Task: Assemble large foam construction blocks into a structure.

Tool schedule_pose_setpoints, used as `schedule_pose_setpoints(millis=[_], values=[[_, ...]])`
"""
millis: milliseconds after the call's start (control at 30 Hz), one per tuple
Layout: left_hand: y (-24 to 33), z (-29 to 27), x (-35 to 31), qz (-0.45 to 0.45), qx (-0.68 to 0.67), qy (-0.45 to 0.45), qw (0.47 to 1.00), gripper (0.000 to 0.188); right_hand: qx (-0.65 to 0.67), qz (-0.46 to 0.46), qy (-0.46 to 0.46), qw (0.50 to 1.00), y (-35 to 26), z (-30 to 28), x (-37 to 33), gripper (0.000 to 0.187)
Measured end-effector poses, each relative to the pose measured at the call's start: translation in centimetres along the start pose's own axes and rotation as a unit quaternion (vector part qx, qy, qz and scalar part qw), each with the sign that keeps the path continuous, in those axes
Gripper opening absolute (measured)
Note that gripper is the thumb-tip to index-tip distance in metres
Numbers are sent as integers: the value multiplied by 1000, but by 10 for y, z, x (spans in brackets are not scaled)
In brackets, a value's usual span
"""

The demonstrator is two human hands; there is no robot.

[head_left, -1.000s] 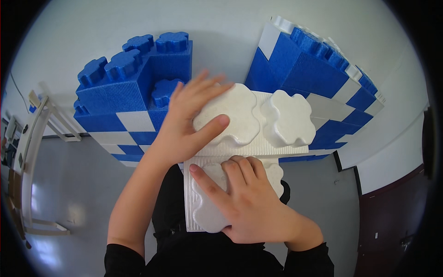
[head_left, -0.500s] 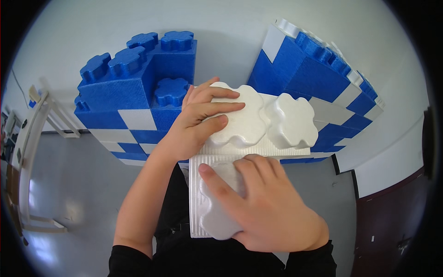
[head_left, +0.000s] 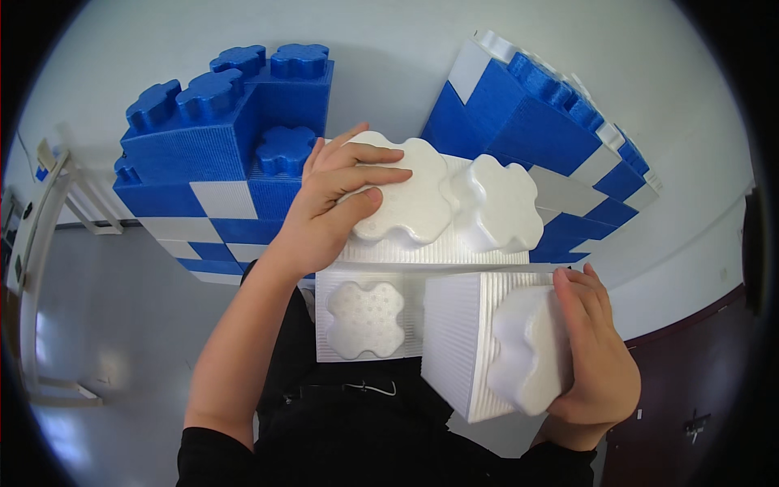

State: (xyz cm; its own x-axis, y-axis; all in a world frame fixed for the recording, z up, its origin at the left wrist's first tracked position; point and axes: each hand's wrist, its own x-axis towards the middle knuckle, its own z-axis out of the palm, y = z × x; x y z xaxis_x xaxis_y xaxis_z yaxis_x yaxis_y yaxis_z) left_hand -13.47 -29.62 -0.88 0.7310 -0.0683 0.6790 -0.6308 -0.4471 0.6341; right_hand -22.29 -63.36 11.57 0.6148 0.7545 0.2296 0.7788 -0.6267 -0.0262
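Observation:
My left hand lies with fingers spread over one stud of a white two-stud building block, a large block with clover-shaped studs. At the lower right my right hand grips a smaller white one-stud block around its right side. That block is tilted, its stud turned toward the palm, and some of my fingers are hidden behind it. Between my forearms, a lower white block shows one dimpled stud, just left of the held block.
A stepped stack of blue and white blocks stands at the left against the wall. Another blue and white wall of blocks rises at the right. A white-framed table is at far left, and a dark red door at lower right.
My right hand has moved right with the one-stud block, tilting it and uncovering the dimpled stud of the lower block. My left hand stays on the two-stud block; the whole view has shifted slightly.

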Motion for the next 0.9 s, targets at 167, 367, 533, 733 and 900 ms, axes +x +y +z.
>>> schedule_pose_setpoints(millis=[167, 367, 533, 733, 900], values=[[-12, -6, -4, -2, -16, 0, 1000, 38, 25, 7, -25, 999, 31, 26, 4, 114], [-5, -4, 0, -8, -5, 2, 1000, 45, 65, -3, -36, 997, 40, 27, 6, 113], [-8, -4, -2, 0, -26, 11, 1000, 43, 47, -10, -45, 998, 36, 39, 11, 112], [-7, -4, -1, 1, -21, 13, 1000, 42, 43, -8, -52, 998, 36, 48, 15, 106], [-4, -1, -2, -6, -12, 17, 1000, 42, 53, -25, -33, 998, 38, 60, 14, 106]])
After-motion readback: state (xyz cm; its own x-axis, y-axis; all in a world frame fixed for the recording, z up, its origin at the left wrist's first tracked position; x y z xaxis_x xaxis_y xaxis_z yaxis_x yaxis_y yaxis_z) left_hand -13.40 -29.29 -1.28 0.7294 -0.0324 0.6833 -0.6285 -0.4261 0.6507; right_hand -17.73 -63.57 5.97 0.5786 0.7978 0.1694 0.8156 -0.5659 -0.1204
